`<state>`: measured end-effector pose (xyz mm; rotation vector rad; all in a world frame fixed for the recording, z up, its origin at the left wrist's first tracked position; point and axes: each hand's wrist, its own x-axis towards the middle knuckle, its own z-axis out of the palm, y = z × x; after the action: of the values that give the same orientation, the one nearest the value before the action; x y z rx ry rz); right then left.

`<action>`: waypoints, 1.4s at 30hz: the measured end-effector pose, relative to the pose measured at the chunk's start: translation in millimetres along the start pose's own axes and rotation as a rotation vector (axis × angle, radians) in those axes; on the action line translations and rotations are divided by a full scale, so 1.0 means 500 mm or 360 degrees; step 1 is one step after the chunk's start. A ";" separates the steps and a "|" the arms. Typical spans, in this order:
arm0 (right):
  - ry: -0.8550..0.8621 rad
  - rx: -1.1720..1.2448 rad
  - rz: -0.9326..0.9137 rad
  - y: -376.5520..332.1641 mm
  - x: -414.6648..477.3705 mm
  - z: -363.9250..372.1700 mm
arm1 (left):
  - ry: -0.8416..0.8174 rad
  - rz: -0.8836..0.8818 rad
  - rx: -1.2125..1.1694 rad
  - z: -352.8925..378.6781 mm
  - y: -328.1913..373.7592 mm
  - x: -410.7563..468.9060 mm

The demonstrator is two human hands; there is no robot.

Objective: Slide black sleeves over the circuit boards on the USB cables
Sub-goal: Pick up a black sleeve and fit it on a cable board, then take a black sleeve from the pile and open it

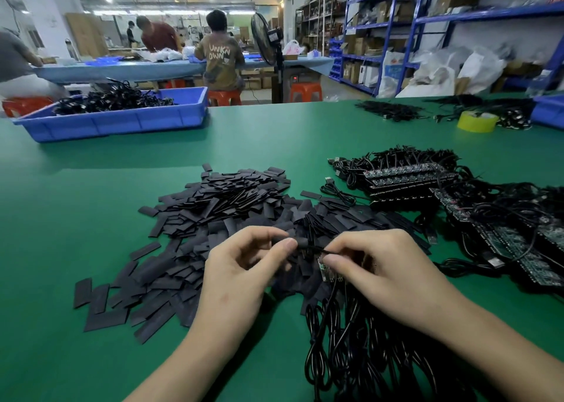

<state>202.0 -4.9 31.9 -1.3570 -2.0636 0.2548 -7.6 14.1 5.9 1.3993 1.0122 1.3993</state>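
A: What lies nearest to the person?

B: A bundle of USB cables (351, 340), on the near side of the pile of black sleeves (219, 212) and touching its near edge. I think it lies there so that the next cable is within short reach.

A: And the hands?

B: Both work above the near edge of the pile. The left hand (241, 267) pinches one black sleeve (294, 241) between thumb and forefinger, and the other fingers are loosely curled. The right hand (381, 264) is closed on a thin cable (317, 250), which it pinches just beside the mouth of the sleeve.

A: Where is the board?

B: The small green circuit board (324, 269) is under the right thumb, over the same near edge of the pile, and it is not yet covered. In my judgement the grip so close to the opening keeps the soft cable straight, so that the sleeve can go on it and then over the board.

A: What is farther away?

B: To the right of the pile, near it but apart, are stacked rows of boards (406, 178) with their cables, probably waiting. Far beyond the pile to the left stands a blue tray (122, 120) of black cables. Far beyond it to the right is a yellow tape roll (477, 122). All of this rests on the green table (76, 203).
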 end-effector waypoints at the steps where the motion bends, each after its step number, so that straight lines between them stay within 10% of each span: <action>1: 0.0021 0.0044 0.0020 0.002 0.002 -0.003 | -0.0030 -0.0021 -0.0062 -0.001 0.002 0.001; 15: -0.0362 0.0738 0.0372 0.053 0.017 -0.034 | 0.0049 -0.0239 -0.0394 -0.007 0.002 0.008; 28: 0.0219 0.1350 0.0490 0.048 0.027 -0.069 | -0.0578 0.0408 0.0896 0.018 0.005 -0.029; 34: 0.0483 0.0959 0.0397 0.056 0.057 -0.090 | -0.0758 0.0418 0.1020 0.017 0.000 -0.034; 42: 0.0146 -0.0101 0.0364 0.081 0.340 -0.056 | -0.0706 0.0536 0.1074 0.026 0.026 -0.036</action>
<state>206.1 156.8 103.2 -1.6150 -1.8560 0.2210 4.3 -7.0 13.7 2.3427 1.0184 0.9129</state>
